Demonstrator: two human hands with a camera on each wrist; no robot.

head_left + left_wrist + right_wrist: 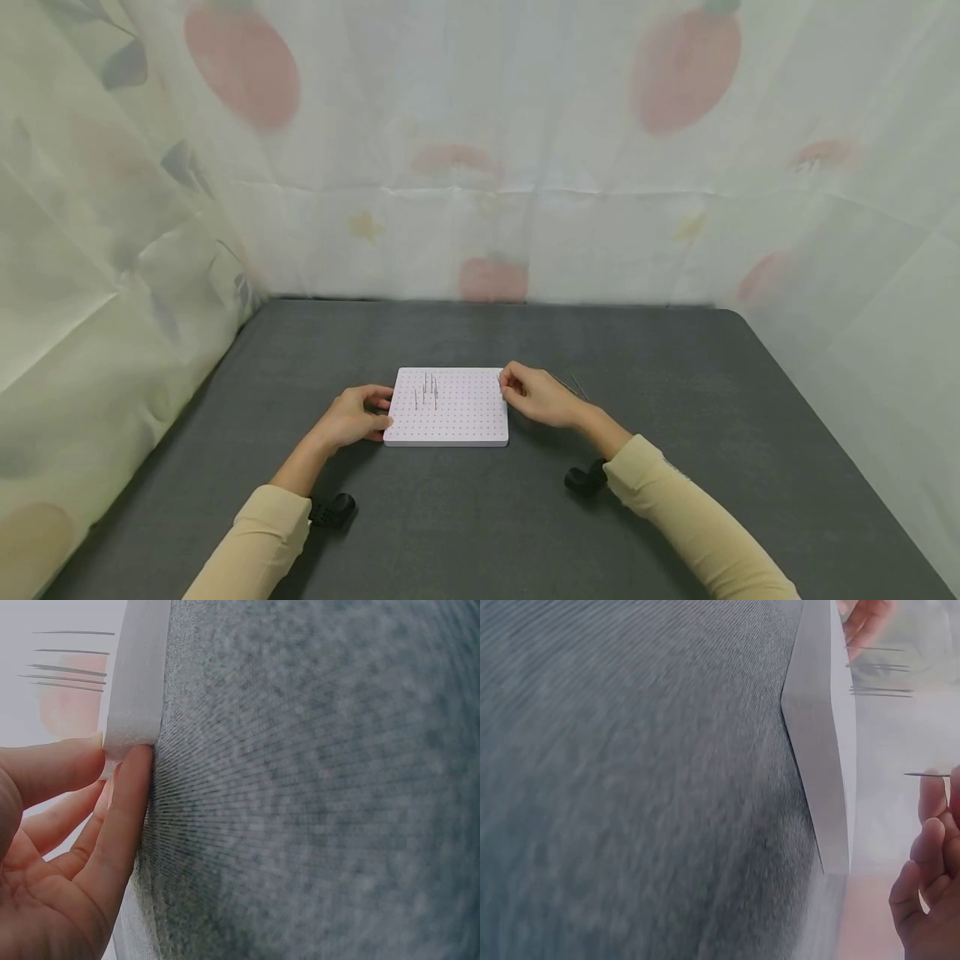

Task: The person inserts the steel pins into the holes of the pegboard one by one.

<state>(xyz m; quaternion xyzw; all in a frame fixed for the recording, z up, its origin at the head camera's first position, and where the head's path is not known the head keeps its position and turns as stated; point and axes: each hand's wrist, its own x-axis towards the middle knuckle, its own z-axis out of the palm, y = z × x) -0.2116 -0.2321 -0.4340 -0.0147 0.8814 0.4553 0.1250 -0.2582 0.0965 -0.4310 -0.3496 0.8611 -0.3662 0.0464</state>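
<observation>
A white pegboard [472, 417] with a grid of small holes lies flat on the table. Several thin metal needles [425, 392] stand upright in its left half; in the left wrist view the same needles [71, 669] stick up from the board's face. My left hand [358, 414] grips the board's left edge, thumb on the top face and fingers along the side. Over the board's right edge, my right hand [542, 394] pinches a single needle [922, 775] between thumb and index finger. Its pointed end shows clear of the board in the right wrist view.
More thin needles [579, 386] lie on the dark grey table [450, 517] just beyond the right hand. A printed curtain [480, 233] hangs along the back and sides of the table. Black wrist devices [333, 510] sit under both forearms.
</observation>
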